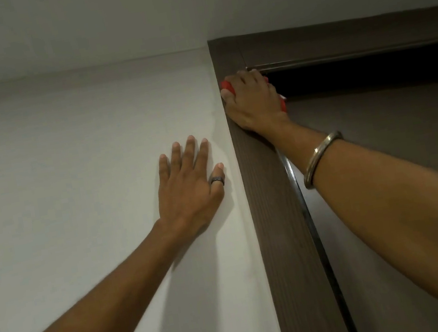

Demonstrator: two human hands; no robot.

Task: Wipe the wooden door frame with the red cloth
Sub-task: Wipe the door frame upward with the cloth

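Right hand (252, 102) seemingly clamps red cloth (227, 86) against door frame (275, 214); left hand (188, 182) splayed on wall (66, 162).

The door frame (277, 228) looks like dark brown wood with a fine straight grain and a matt finish, while the narrow strip (304, 209) along its inner edge is black and glossy, catching a line of light. The wall (66, 162) is pale, smooth and matt, as painted plaster looks. The bracelet (319, 159) is polished metal with a soft shine, the ring (216, 180) dark and dull, and the red cloth (227, 86) looks soft and unshiny.
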